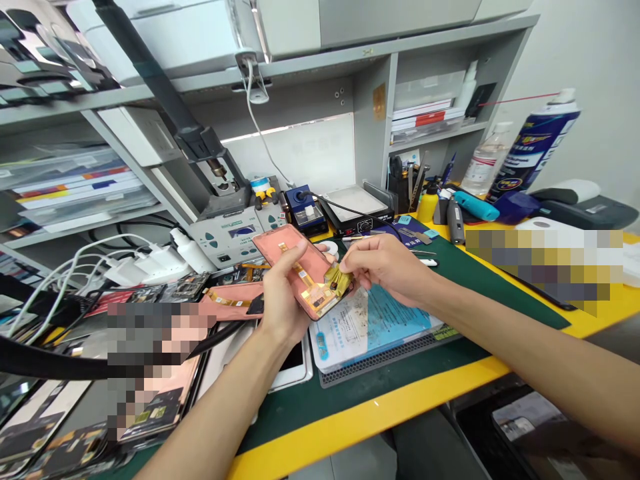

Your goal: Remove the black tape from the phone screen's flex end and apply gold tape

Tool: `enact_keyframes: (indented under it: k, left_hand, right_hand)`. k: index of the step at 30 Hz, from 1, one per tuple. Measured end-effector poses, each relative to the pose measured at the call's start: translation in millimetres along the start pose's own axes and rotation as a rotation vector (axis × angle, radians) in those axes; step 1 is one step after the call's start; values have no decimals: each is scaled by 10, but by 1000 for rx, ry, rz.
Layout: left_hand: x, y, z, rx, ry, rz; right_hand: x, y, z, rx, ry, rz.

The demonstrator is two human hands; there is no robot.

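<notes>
My left hand point(285, 303) is wrapped round a phone screen point(280, 248), tilted with its copper-coloured back up and its thumb lying on that face. A flex cable runs down the middle of the back. At the lower end, the fingertips of my right hand point(377, 267) pinch a yellowish, foil-like strip point(340, 280) lifted partly off the panel. How firmly the strip is still attached I cannot make out. Below the hands lies a blue and white pad point(375, 333). Another copper-backed screen point(233, 300) rests just left of my left hand.
Phone screens and parts point(65, 427) crowd the left side, with a black hose point(60, 360) across them. A white power strip point(155, 263) and a grey control unit point(235, 235) stand behind. Bottles, a spray can point(535, 150) and tools line the back right.
</notes>
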State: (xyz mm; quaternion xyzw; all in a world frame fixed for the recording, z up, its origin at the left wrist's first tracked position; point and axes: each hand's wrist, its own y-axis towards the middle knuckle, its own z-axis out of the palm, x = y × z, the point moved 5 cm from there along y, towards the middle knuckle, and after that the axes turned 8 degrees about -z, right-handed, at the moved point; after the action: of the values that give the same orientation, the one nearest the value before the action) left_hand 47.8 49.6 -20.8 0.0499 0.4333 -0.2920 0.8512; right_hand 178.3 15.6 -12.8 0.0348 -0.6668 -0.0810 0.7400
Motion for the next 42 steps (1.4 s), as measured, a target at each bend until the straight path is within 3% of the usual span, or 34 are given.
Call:
enact_keyframes:
  k: [10, 16, 25, 42]
  left_hand:
    - [-11, 2, -23, -51, 2, 77]
    - [-17, 15, -4, 7, -3, 107]
    - [-17, 34, -23, -28, -5, 80]
    - [-33, 55, -31, 10, -33, 89]
  right_hand:
    - [16, -7, -18, -35, 0, -34]
    - [27, -8, -17, -40, -5, -36]
    - [18, -14, -19, -43, 20, -21]
    - [14, -9, -30, -46, 62, -12]
